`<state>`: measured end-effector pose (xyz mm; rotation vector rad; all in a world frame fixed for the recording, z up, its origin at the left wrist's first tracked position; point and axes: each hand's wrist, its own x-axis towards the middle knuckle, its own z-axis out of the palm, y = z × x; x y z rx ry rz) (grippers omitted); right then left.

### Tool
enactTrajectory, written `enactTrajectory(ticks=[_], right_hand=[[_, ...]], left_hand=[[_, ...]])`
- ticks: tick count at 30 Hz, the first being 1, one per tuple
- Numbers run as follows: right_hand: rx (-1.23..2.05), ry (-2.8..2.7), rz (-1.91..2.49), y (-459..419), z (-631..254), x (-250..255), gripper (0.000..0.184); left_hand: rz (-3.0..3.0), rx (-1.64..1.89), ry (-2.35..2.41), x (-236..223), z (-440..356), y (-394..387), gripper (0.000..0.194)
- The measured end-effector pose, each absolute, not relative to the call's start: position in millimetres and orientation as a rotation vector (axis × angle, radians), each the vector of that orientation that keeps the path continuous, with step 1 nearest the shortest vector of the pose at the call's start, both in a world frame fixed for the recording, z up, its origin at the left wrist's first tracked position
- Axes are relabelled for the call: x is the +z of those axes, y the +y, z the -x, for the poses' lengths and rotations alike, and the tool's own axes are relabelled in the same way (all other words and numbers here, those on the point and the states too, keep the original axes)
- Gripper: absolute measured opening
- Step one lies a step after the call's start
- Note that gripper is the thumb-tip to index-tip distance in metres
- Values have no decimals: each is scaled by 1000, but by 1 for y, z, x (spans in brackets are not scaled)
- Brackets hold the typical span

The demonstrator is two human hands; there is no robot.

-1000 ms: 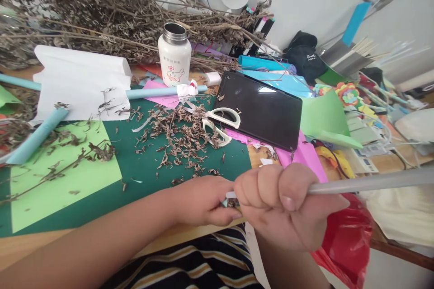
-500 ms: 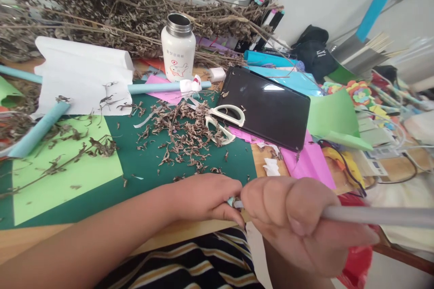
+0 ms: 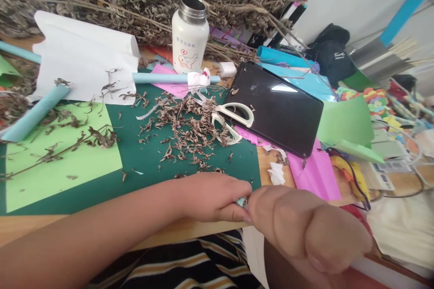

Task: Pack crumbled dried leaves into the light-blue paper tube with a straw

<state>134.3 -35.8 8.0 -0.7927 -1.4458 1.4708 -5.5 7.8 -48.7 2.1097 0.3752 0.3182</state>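
My left hand (image 3: 213,196) is closed round a light-blue paper tube (image 3: 242,202) at the table's front edge; only the tube's end shows. Right beside it, my right hand (image 3: 305,226) is wrapped round a pale grey-white rod (image 3: 383,272), which comes out at the lower right. The two fists almost meet, and the rod's far end is hidden between them, so I cannot tell how deep it sits in the tube. Crumbled dried leaves (image 3: 190,131) lie just beyond my hands, with white-handled scissors (image 3: 237,115) partly among them.
On the green mat (image 3: 142,162) lie light-green paper (image 3: 91,158), white paper (image 3: 84,63) and another blue tube (image 3: 159,77). A white open bottle (image 3: 190,38) stands behind. A black tablet (image 3: 278,108) is to the right. Dried branches (image 3: 111,4) heap along the back.
My right hand and the rod's outer end have swung lower, tilting the rod down to the right. My left hand keeps its grip on the tube. The view has shifted slightly.
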Motion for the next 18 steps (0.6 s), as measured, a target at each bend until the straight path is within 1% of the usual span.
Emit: enactTrajectory(ticks=[2,5,9,12,15,18], right_hand=[[1407,-1487,663,-35,-133,7,46],[1309,-1568,583,-32,-132,3,39],[1216,-1728,452,-31,-132,-2,38],[1148,-1770,461,-31,-131,-2,34],[1152,-1758,519,-31,-128,-1,35],[1196,-1588,504,-30,-120,-5,36]], left_hand=[[-2084,320,349,-49,6,7,26],[-2086,339,341,-51,6,6,24],[-2100,376,353,-52,6,5,21],[-2076,380,354,-50,5,5,15],[-2045,358,353,-49,6,6,18],[-2029,389,318,-50,8,5,18]])
